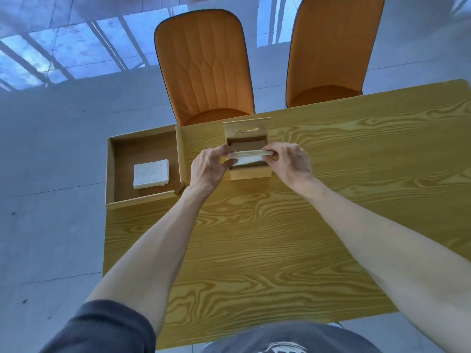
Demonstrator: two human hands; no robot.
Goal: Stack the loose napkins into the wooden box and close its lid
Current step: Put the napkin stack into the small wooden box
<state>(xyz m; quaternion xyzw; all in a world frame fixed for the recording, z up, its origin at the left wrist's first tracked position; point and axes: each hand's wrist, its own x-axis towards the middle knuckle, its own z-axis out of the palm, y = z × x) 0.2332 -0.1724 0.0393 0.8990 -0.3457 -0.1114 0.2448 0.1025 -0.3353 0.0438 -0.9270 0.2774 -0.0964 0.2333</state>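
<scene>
A small wooden box [249, 173] stands open on the far side of the table, its lid [246, 128] tilted up at the back. Both hands hold a thin stack of white napkins [248, 156] flat over the box's opening. My left hand [209, 165] pinches the stack's left end and my right hand [290, 161] pinches its right end. More white napkins [151, 173] lie folded in a shallow wooden tray [112, 174] at the table's left corner. The box's inside is partly hidden by the held stack.
The wooden table [280, 238] has its left edge just below the tray, which overhangs it. Two orange chairs [204, 64] [331, 47] stand behind the far edge. A tiled floor lies to the left.
</scene>
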